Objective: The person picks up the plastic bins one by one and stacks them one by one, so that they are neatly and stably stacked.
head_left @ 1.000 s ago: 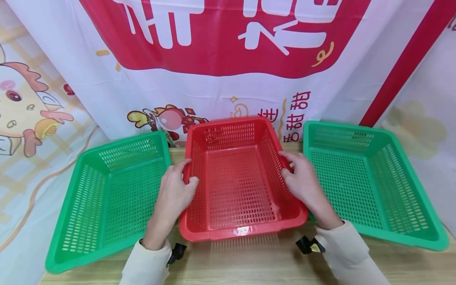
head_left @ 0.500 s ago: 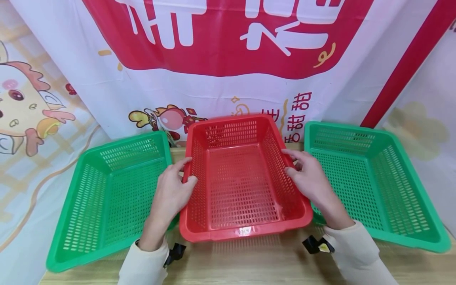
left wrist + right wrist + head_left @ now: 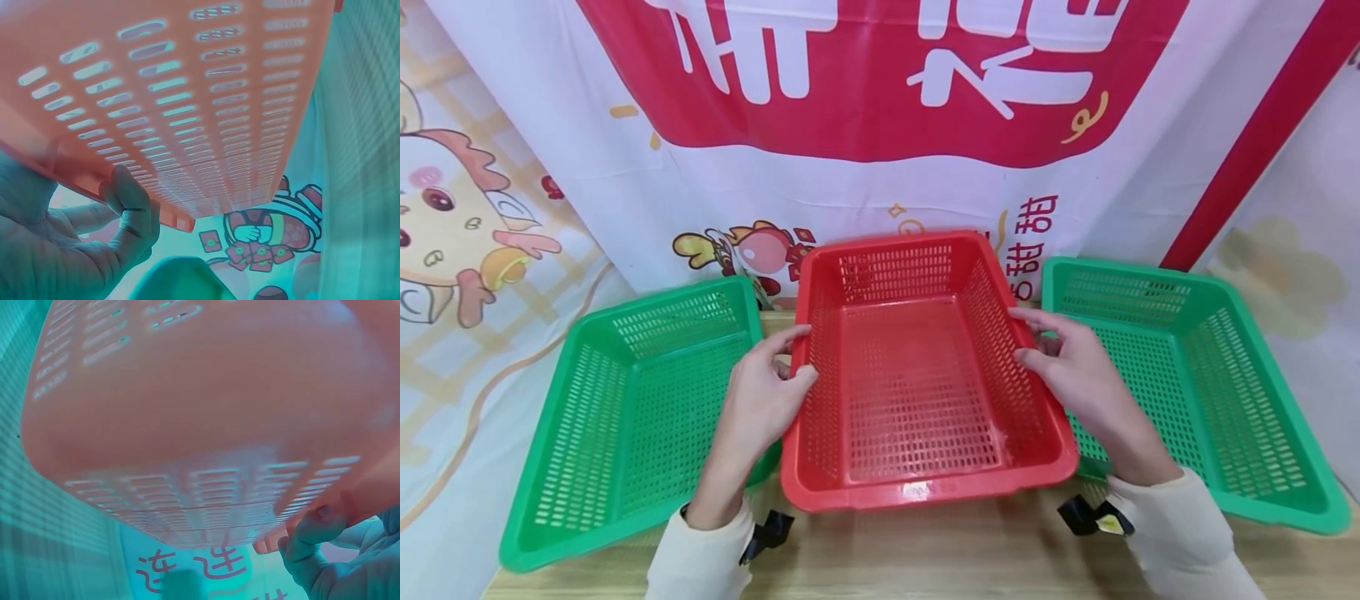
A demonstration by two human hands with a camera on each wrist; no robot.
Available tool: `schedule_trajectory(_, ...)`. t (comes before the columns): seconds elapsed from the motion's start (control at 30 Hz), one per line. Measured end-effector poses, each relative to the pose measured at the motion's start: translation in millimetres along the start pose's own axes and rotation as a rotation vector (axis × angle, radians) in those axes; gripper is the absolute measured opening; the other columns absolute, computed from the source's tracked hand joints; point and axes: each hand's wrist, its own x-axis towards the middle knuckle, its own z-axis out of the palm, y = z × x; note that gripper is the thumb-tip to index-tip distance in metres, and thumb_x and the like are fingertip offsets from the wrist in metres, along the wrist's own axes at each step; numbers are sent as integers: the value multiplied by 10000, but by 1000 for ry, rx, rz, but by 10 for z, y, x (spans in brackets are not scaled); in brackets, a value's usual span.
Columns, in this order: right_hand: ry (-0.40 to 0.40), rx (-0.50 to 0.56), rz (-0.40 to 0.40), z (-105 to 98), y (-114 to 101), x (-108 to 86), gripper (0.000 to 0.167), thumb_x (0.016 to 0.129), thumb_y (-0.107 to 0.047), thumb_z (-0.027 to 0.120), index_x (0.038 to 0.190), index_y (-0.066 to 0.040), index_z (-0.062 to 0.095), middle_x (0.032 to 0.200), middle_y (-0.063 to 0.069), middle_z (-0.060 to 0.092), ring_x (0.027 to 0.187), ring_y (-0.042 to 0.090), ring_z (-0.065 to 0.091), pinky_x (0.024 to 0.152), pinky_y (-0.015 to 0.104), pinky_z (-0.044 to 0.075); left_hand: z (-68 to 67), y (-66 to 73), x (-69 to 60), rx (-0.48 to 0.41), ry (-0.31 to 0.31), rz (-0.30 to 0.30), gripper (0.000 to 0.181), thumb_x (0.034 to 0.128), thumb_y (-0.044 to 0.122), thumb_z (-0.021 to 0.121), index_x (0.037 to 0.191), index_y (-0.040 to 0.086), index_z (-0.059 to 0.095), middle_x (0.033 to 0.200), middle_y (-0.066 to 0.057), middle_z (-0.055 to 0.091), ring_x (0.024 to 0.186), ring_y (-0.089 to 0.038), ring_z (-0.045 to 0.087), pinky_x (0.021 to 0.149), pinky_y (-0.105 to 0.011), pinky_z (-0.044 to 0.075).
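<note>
- Just changed: red basket (image 3: 917,383) looks larger vs. 1 s ago; its far rim is further up against the cloth backdrop (image 3: 865,196), hiding more of the print there, & its right side has shifted right.
- R hand (image 3: 1075,358) has gone right w/ it; L hand (image 3: 763,396) hardly shifted. L green basket (image 3: 681,408) & R green basket (image 3: 1142,383) about the same.
- Meaning: prob. a two-handed lift under way, basket's weight on both hands.
- L hand: bent round the left rim approx. midway along, thumb to the inside, fingers outside & under; pinching the rim, not spread.
- R hand: same grip on the right rim, thumb inside, index at the rim; other fingers mostly hidden in head view, but right wrist view shows a bent digit by the rim.
- Red basket: mid-scene, betw. the two green ones, long sides running near to far. Its near right corner hides a bit of R green basket; can't tell if they touch.
- Wrist views murky w/ a strong colour cast: basket looks clear of the desk (image 3: 940,554), but can't say how high.
- L green basket: on the desk, its right side partly behind L hand & forearm.
</note>
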Motion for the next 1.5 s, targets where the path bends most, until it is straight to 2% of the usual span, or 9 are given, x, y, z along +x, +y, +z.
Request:
schedule_trajectory(0.17,12,-14,-13,-105,11,-66,715,996,-197,717,1630,-259,393,1334,230,614,979,324,764,770,459,674,18,92,-13,-23,-21,6,623,922,164,725,1518,196,547,1140,-149,682,752,-272,768,614,-358,667)
schedule_trajectory(0.33,15,-24,-9,-210,51,-115,684,1020,-235,689,1633,-268,387,1326,237,624,934,285,775,756,439,676,52,174,-24,-31,-31,17,612,922,165,722,1510,205,557,1226,-117,638,787,-280,769,620,-356,668)
schedule_trajectory(0.47,17,-21,-23,-293,64,-137,659,1033,-239,669,1631,-254,393,1319,249,626,881,261,784,729,429,677,65,241,-28,-36,-33,52,588,927,152,691,1500,203,568,1208,-120,650,753,-273,766,613,-346,664)
schedule_trajectory(0.73,27,-65,-26,-431,54,-180,678,1016,-276,699,1625,-232,405,1283,241,625,833,233,783,714,395,679,71,363,-13,-54,-55,89,595,931,138,702,1504,208,561,1051,-160,714,697,-248,756,628,-354,668)
schedule_trajectory(0.93,52,-87,-39,-504,20,-212,717,989,-341,736,1622,-247,411,1313,184,615,842,228,782,729,366,677,46,441,25,-46,-55,137,588,934,150,718,1502,186,567,1125,-147,682,699,-234,752,649,-360,672)
schedule_trajectory(1.2,82,-115,-12,-654,34,-257,831,938,-414,779,1642,-251,368,1408,155,563,879,174,783,737,398,680,79,614,81,-60,-81,183,613,917,141,727,1505,181,560,1236,-96,624,733,-226,755,657,-360,674)
schedule_trajectory(1.4,130,-154,-26,-795,54,-261,783,972,-413,734,1642,-233,370,1401,129,533,829,93,764,691,363,679,138,768,129,-69,-99,217,579,930,134,673,1498,173,570,1208,-87,641,765,-227,756,648,-349,672)
schedule_trajectory(1.5,165,-175,-50,-865,79,-260,740,989,-383,719,1631,-208,395,1347,71,531,809,40,747,670,340,674,181,838,157,-88,-116,239,568,934,125,667,1494,156,575,1176,-94,659,758,-229,752,650,-346,672)
